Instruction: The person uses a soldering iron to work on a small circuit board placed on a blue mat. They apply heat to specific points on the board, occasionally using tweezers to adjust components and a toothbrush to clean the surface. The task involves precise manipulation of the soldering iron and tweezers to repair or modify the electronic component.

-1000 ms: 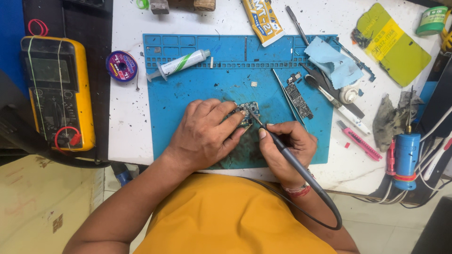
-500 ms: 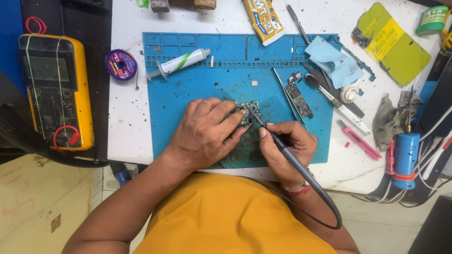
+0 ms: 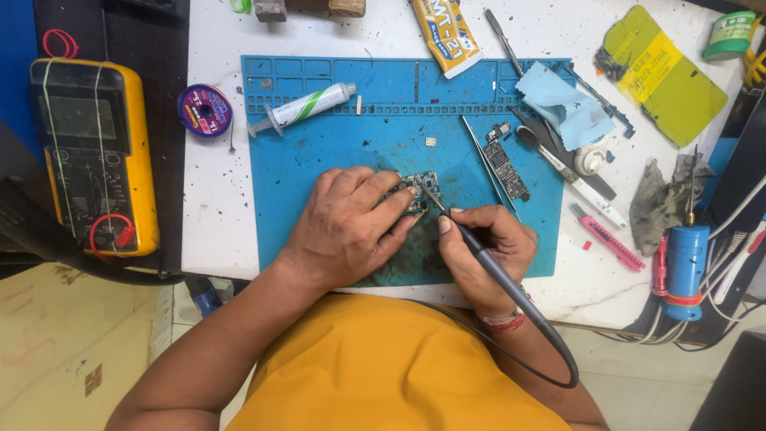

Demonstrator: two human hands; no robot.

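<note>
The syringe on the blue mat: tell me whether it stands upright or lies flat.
Lying flat. The syringe rests on its side, aslant near the upper edge of the blue mat, plunger end lower left, away from both hands.

The left hand (image 3: 347, 227) covers most of the small circuit board (image 3: 423, 185), the soldering iron's tip contact is too small to tell, and the picture's edge crops the green tape roll (image 3: 730, 33).

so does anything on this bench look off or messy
Mostly wear. The blue work mat is scuffed and stained dark near the small circuit board that the left hand steadies and the soldering iron touches. A crumpled grey rag lies at the right.
</note>
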